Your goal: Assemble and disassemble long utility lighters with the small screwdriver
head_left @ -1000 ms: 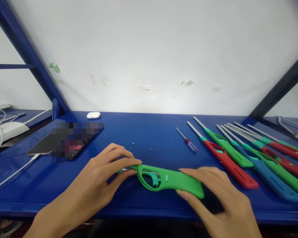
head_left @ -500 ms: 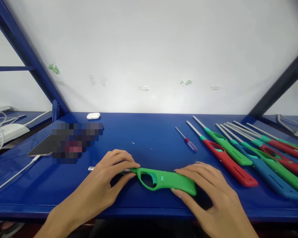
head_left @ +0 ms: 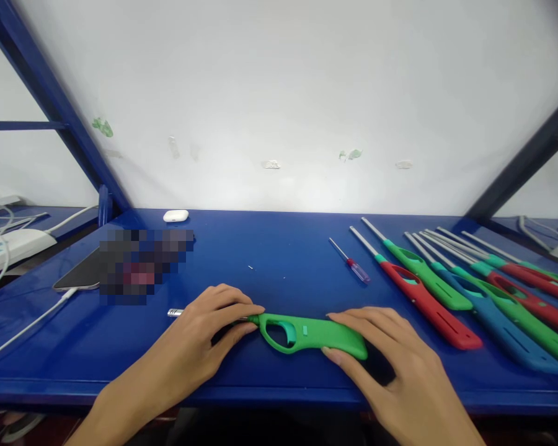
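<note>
The left hand (head_left: 214, 328) comes in from the lower left, back upward, thumb and forefinger pinched on the nose of the green lighter (head_left: 325, 334). The right hand (head_left: 385, 347) slants in from the lower right, palm down, clamped on the butt: thumb on the near edge, fingers along the far one. The lighter lies crosswise at the table's (head_left: 242, 241) near side, its tube (head_left: 175, 313) showing past the left hand. Beyond sits a screwdriver (head_left: 357, 271).
</note>
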`<state>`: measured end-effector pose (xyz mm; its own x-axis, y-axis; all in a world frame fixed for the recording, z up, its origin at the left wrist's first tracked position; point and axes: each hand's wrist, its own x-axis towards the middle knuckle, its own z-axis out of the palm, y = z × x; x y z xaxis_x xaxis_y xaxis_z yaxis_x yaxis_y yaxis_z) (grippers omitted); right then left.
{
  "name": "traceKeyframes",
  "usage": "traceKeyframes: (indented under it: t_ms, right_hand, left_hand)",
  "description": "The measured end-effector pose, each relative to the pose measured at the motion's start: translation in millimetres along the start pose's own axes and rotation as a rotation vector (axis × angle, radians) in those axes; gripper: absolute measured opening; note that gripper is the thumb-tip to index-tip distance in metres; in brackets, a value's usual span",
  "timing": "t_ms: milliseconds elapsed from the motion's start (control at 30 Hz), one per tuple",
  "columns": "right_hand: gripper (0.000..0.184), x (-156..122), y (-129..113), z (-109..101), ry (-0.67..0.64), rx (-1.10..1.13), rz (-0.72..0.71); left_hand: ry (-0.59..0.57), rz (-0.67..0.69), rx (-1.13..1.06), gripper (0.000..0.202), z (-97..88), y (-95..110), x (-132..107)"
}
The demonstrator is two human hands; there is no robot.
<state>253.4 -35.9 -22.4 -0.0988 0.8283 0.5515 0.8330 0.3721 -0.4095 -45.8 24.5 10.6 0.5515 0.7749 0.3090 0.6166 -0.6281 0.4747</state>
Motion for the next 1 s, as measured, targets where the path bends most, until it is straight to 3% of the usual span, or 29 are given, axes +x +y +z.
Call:
traceKeyframes:
  t_ms: [1000]
  right_hand:
    - [0.025,4.7,-6.4,-5.7,-0.066,0.060,0.068]
  left_hand:
    - [0.009,0.071,0.101,0.026,-1.3,6.6,1.0]
